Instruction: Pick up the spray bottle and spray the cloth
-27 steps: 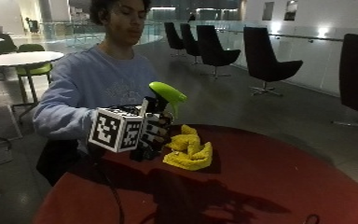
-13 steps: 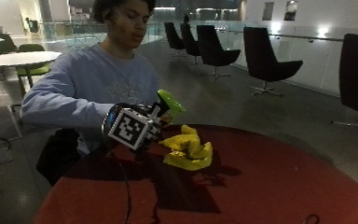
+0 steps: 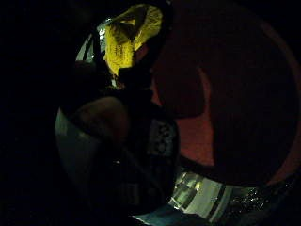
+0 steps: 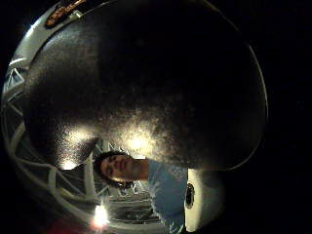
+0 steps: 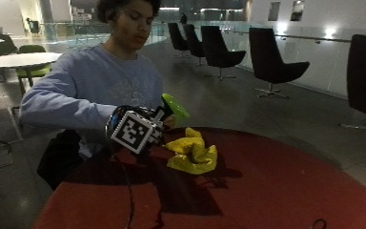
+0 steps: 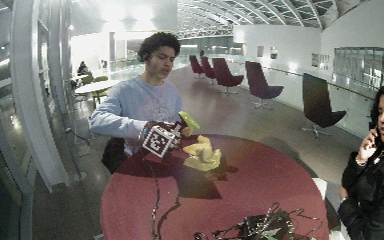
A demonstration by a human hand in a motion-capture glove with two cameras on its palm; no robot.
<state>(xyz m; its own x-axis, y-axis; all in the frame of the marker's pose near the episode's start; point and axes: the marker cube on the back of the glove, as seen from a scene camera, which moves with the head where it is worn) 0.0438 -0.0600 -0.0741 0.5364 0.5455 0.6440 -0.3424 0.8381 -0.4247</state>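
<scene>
- The right hand (image 5: 146,128), gloved in black, has its grip closed round the spray bottle (image 5: 170,110); only the bottle's green top shows clear of the glove, and it is tilted toward the cloth (image 5: 192,152).
- The bottle is held up off the table (image 5: 284,191), just beside the cloth and above its near edge.
- The cloth, yellow and crumpled into a heap, lies on the red table; nothing rests on it.
- Judgement: the step in hand is aiming and squeezing the trigger. To do it well, the nozzle should face the middle of the cloth, not the bare table past it, with the bottle close to upright so that it draws.
- Judgement: the trigger finger cannot be made out behind the glove; whether it sits on the trigger cannot be told.
- The little finger side palm view shows the cloth (image 3: 127,40) just beyond the dark bottle body.
- Writing: some orange lettering sits at the edge of the thumb side palm view, too small to read. No brand or label on the bottle is legible.
</scene>
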